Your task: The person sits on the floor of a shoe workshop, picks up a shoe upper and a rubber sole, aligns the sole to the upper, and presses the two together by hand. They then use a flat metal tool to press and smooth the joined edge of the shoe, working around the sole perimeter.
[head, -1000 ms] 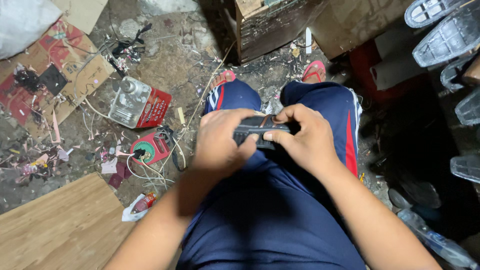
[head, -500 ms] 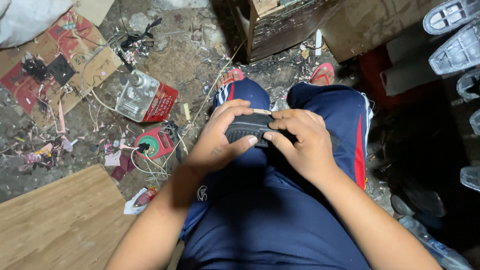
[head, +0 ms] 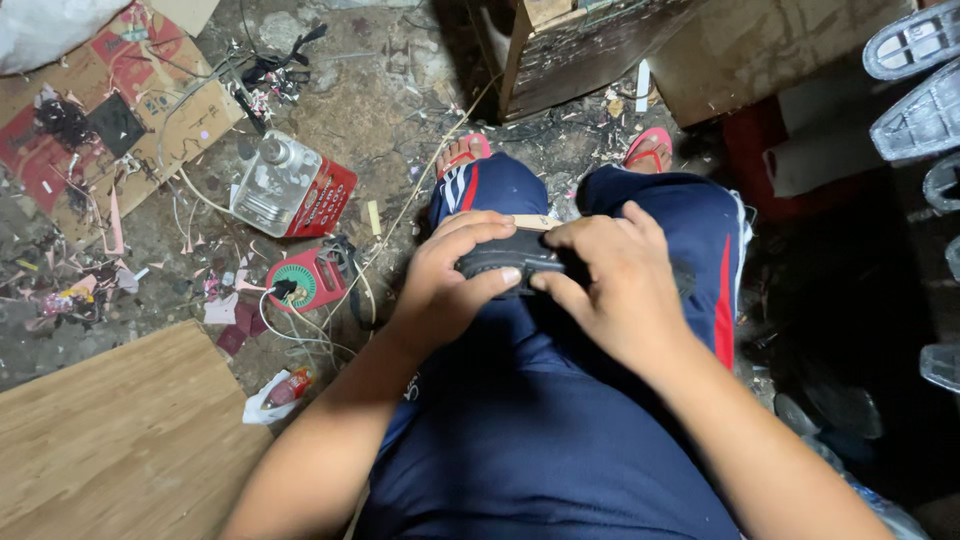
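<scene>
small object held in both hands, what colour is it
Black, seen in the head view.

Two hands, left [head: 450,285] and right [head: 610,280], gripping one dark sole piece [head: 510,258]; two pink sandals [head: 650,148] on the floor; one red box [head: 325,198]; one clear bottle [head: 268,185]; one round red-green gadget [head: 300,280]; one wooden board [head: 110,440]; four grey moulded shells [head: 925,100] at right

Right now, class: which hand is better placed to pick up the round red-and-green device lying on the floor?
Left. The left hand grips the dark object on the side nearer the red-and-green device; the right hand lies across the lap, farther off.
</scene>
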A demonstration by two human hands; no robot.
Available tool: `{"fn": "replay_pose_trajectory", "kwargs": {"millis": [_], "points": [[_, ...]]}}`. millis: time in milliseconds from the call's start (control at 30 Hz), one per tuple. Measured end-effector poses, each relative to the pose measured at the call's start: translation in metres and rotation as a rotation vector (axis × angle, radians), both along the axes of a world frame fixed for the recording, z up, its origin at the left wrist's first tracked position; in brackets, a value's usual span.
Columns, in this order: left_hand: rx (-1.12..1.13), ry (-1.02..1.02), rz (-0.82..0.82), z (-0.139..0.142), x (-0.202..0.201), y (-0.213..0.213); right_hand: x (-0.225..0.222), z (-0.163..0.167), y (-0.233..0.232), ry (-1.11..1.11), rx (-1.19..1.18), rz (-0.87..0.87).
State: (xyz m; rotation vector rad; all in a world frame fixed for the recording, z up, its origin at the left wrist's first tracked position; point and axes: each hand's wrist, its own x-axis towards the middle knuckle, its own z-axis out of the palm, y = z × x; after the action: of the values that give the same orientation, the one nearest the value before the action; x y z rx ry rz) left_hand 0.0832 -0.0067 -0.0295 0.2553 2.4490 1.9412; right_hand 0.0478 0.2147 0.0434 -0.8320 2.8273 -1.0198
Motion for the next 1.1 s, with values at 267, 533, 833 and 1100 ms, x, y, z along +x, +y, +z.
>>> {"fn": "replay_pose_trajectory", "kwargs": {"millis": [267,533,833,1100], "points": [[-0.048,0.0,-0.054,0.033,-0.009,0.019,0.015,-0.007,0.075,-0.009,-0.149,-0.236],[-0.649,0.199,-0.202,0.058,-0.018,0.071,0.025,-0.044,0.09,0.005,-0.255,-0.267],[-0.636,0.224,-0.187,0.055,-0.034,0.082,0.021,-0.044,0.085,0.122,-0.267,-0.25],[-0.518,0.197,-0.03,0.052,-0.026,0.088,0.023,-0.044,0.082,0.11,-0.278,-0.278]]}}
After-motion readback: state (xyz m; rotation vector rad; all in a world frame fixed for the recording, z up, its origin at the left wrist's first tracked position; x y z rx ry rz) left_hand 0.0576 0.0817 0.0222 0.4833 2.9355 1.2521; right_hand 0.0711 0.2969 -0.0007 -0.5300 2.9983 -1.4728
